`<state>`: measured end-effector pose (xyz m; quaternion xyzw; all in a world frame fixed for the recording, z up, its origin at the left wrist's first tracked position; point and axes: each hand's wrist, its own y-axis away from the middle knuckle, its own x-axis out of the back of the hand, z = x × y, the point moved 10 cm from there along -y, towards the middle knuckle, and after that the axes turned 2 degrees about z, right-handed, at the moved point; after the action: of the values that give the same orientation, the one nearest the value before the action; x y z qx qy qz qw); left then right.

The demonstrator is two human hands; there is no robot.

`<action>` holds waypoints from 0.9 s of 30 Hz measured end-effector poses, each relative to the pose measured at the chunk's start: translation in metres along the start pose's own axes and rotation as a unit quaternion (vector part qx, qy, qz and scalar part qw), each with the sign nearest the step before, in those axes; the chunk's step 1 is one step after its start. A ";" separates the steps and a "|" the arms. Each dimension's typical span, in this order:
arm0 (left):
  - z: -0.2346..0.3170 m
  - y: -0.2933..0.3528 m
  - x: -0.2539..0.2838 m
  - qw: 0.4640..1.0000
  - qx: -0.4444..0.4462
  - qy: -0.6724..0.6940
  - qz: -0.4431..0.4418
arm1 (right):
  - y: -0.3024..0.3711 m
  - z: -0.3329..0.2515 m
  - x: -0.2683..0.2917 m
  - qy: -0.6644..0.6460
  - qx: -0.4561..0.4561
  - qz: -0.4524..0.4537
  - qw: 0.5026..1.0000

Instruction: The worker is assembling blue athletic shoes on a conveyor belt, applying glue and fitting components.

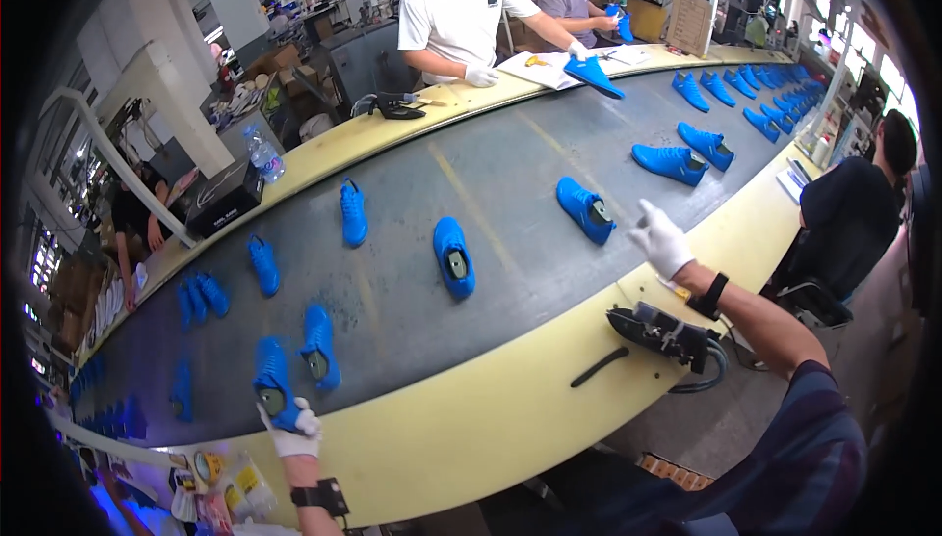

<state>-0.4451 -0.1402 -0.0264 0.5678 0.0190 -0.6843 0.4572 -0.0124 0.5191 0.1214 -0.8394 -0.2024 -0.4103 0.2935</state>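
Observation:
My left hand (pixel 294 430), in a white glove, is closed around the heel of a blue sneaker (pixel 272 367) at the near edge of the dark conveyor belt (pixel 392 340). A second blue sneaker (pixel 318 345) lies just right of it. My right hand (pixel 662 244), also gloved, is held over the belt's near edge with its fingers apart and nothing in them. Closest to it is a blue sneaker (pixel 586 210) with a dark opening, a short gap away. Another blue sneaker (pixel 455 256) rests mid-belt between my hands.
A pale yellow ledge (pixel 549 384) borders the belt, bearing a black strapped device (pixel 662 335) and a black strip (pixel 599 366). Opposite, a person in white (pixel 461 21) holds a blue sneaker (pixel 592 75). A seated person (pixel 854 203) is at right. A water bottle (pixel 263 155) stands far left.

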 end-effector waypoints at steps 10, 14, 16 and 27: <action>0.123 -0.133 0.141 0.979 -0.031 -0.027 0.197 | -0.062 0.057 -0.006 0.112 -0.023 -0.039 0.993; 0.132 -0.145 0.165 0.964 -0.054 0.073 0.248 | -0.056 0.063 -0.032 0.188 0.003 -0.098 0.977; 0.113 -0.147 0.153 0.959 -0.077 0.105 0.251 | -0.058 0.035 -0.014 0.143 -0.011 -0.094 0.985; 0.067 -0.130 0.033 0.586 -0.293 -0.709 0.262 | 0.206 -0.160 -0.086 -0.048 0.140 -0.430 0.890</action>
<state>-0.5782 -0.1212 -0.0928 -0.2813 -0.2612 -0.6778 0.6271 -0.0340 0.2514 0.0628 -0.6387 -0.6131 -0.4232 0.1927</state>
